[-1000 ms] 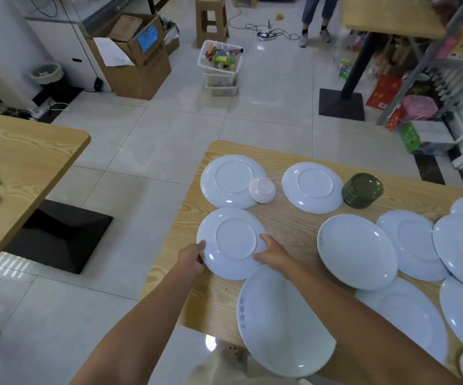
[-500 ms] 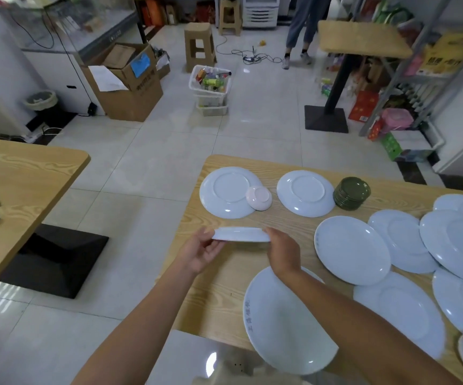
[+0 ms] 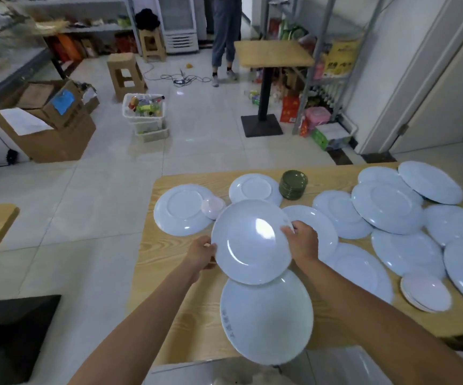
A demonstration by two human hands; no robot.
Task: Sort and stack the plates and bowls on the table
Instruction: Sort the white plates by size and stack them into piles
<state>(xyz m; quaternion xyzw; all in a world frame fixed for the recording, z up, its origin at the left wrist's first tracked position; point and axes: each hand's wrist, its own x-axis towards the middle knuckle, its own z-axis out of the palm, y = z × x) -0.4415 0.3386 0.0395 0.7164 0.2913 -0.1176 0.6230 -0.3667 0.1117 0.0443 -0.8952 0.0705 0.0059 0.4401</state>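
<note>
Plate (image 3: pixel 249 241), white and round, is over the near left part of the wooden table (image 3: pixel 169 276). Its eating face is turned up and tipped toward the camera, with a bright glare near its middle. The left hand (image 3: pixel 202 254) grips its left rim and the right hand (image 3: pixel 302 243) grips its right rim, so the hands are apart on opposite sides.

Its near edge covers the far edge of a larger white plate (image 3: pixel 269 320) lying face up at the table's near side; I cannot tell whether they touch. That larger plate has grey characters (image 3: pixel 227 320) along its left rim, too blurred to read.

Behind are two bottom-up plates (image 3: pixel 181 209), an upturned pale pink bowl (image 3: pixel 213 207) and stacked dark green dishes (image 3: pixel 293 184).
</note>
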